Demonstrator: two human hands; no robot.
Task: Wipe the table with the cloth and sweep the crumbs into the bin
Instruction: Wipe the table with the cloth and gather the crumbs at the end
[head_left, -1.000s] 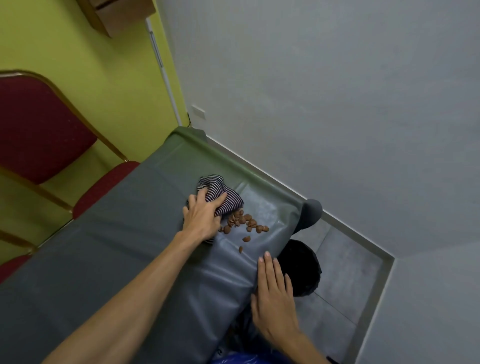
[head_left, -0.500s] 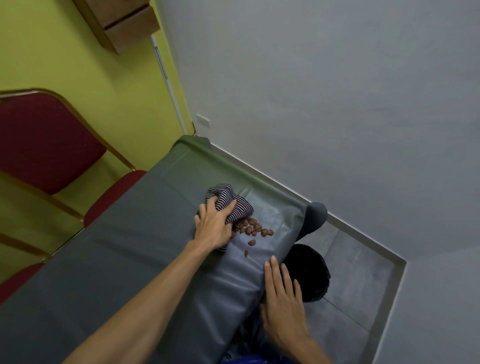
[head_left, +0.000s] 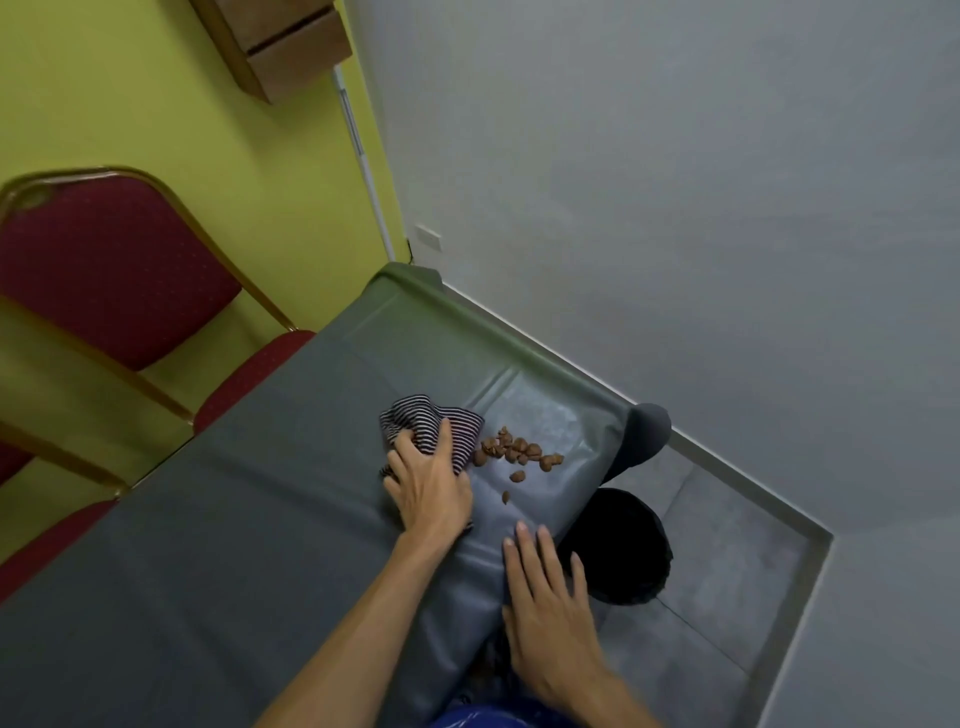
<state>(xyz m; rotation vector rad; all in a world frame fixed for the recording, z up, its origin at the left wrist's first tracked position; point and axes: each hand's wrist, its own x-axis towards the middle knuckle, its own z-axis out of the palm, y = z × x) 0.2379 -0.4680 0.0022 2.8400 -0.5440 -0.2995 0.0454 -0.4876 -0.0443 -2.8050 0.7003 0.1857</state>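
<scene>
A dark-and-white striped cloth (head_left: 436, 423) lies bunched on the grey table cover (head_left: 218, 525). My left hand (head_left: 430, 486) lies over its near part, fingers curled into the fabric. Just right of the cloth sits a small heap of brown crumbs (head_left: 514, 452), with two strays (head_left: 511, 486) nearer the table's right edge. My right hand (head_left: 550, 597) rests flat, fingers straight, on the cover where it bends over that edge. A black bin (head_left: 623, 545) stands on the floor right below the edge, beside my right hand.
Two red padded chairs with gold frames (head_left: 104, 270) stand along the table's left side, against the green wall. A grey wall runs close behind the table's far edge. Grey floor tiles (head_left: 727, 571) surround the bin. A wooden shelf (head_left: 280, 41) hangs on the wall.
My left hand and the cloth have stayed beside the crumb heap, shifting only slightly. The right hand stays on the table edge. The view has tilted a little.
</scene>
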